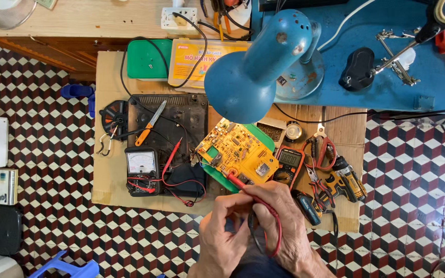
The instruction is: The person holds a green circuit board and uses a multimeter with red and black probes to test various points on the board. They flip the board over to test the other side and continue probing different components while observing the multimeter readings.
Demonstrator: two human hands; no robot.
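A yellow circuit board point(235, 152) lies tilted on a green mat point(217, 175) on the cardboard sheet point(110, 175). My right hand point(279, 221) grips a red test probe point(234, 180) whose tip touches the board's near edge. My left hand point(222, 231) is closed beside it, fingers meeting the right hand over the red and black leads point(276, 231). An orange digital multimeter point(288, 163) sits just right of the board.
A blue desk lamp point(256, 67) hangs over the board's far side. An analog meter point(141, 166) with red leads rests on a black casing point(181, 118) at left, with an orange-handled screwdriver point(149, 126). Pliers and a yellow drill point(343, 180) lie at right.
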